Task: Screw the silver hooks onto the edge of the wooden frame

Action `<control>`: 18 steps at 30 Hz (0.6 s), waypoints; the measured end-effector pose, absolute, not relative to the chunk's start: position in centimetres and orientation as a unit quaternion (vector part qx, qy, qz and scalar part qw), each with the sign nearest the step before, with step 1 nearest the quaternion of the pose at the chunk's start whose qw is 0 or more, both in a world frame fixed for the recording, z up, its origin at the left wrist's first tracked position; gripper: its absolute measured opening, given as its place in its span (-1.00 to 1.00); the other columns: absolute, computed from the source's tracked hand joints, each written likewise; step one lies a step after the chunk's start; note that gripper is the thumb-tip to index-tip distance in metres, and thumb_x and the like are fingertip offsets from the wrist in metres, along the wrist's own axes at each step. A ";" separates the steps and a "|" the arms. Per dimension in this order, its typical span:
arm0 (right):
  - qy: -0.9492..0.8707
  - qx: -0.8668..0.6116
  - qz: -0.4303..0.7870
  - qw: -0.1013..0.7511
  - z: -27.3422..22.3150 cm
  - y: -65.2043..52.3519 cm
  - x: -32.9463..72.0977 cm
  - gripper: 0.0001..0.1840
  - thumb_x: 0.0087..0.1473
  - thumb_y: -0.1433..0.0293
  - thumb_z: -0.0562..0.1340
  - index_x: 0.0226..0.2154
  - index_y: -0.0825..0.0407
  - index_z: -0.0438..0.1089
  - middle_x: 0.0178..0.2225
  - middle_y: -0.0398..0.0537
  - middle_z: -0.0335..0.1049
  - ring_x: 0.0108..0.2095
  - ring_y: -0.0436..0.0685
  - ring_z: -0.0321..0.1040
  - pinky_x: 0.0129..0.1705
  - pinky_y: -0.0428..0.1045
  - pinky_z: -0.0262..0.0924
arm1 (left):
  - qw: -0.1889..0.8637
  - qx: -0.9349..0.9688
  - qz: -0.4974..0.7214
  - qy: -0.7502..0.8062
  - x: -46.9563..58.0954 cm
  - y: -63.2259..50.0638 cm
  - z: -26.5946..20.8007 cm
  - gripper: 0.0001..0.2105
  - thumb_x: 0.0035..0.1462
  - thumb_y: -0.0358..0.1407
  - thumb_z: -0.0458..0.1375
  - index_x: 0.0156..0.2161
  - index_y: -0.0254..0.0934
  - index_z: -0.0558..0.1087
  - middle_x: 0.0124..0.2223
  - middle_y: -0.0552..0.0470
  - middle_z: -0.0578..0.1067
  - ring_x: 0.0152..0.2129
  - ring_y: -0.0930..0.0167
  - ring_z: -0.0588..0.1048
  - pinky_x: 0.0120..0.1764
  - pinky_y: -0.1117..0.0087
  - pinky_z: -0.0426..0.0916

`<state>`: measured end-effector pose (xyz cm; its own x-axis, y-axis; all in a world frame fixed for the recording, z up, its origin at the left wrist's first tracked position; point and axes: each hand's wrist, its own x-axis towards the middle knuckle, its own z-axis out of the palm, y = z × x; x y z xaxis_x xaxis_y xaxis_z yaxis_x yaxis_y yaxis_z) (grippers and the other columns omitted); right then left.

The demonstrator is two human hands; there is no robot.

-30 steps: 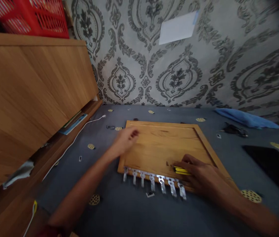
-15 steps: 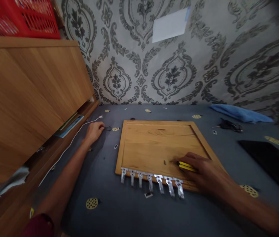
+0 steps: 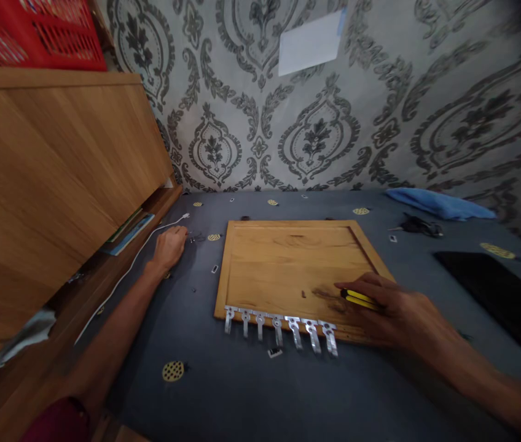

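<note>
A wooden panel [image 3: 283, 258] with a raised frame lies flat on the dark grey patterned cloth. Along its near edge sits a row of several metal hooks [image 3: 277, 328]. My right hand [image 3: 399, 310], closed over the panel's right part, grips a yellow-and-black handled tool [image 3: 362, 299]; its exact kind does not show. A small brown piece [image 3: 303, 294] rests on the panel left of the tool. Left of the panel, my left hand [image 3: 171, 247] is on the cloth with curled fingers. Thin, small metal bits [image 3: 196, 237] are at its fingertips; what the fingers pinch is unclear.
A white cable [image 3: 136, 264] runs beside the wooden cabinet [image 3: 58, 153] on the left. At the right are keys [image 3: 419, 226], a blue cloth [image 3: 440, 204] and a black flat object [image 3: 491, 298]. A patterned wall [image 3: 260, 110] stands behind.
My right hand has shifted slightly right with the tool, away from the brown piece. By my left fingertips, the ring shape now looks like scattered small metal bits. The view has shifted slightly.
</note>
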<state>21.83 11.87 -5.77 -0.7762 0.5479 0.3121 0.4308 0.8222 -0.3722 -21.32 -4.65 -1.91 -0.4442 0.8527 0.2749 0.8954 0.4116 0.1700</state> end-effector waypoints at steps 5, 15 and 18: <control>-0.913 -0.256 0.135 0.286 -4.1 10.9 22.8 -0.69 0.01 0.42 0.20 -0.20 -0.15 0.55 -0.27 -0.02 0.55 -0.41 0.24 0.52 -0.50 0.05 0.28 | 0.080 -0.523 -0.229 -0.817 -19.9 -5.1 0.6 -0.73 0.29 -0.19 0.18 -0.03 -0.34 0.45 -0.06 -0.05 0.51 -0.15 0.31 0.52 -0.07 0.16 0.48; -0.869 -0.330 0.239 0.280 -0.4 4.7 23.8 -0.68 0.07 0.49 0.19 -0.15 -0.03 0.57 -0.30 -0.04 0.51 -0.28 0.12 0.45 -0.24 0.02 0.27 | -0.143 -0.615 -0.394 -0.667 -9.8 -3.5 3.0 -0.88 0.07 -0.23 0.20 -0.29 -0.19 0.49 -0.34 0.07 0.55 -0.38 0.38 0.53 -0.28 0.33 0.42; -0.858 -0.345 0.249 0.288 -1.0 4.1 24.4 -0.70 0.09 0.50 0.19 -0.16 -0.03 0.57 -0.32 -0.07 0.52 -0.29 0.10 0.45 -0.23 0.00 0.26 | -0.211 -0.640 -0.391 -0.627 -7.2 -2.6 2.7 -0.88 0.04 -0.23 0.20 -0.30 -0.18 0.52 -0.37 0.05 0.56 -0.41 0.36 0.53 -0.33 0.33 0.43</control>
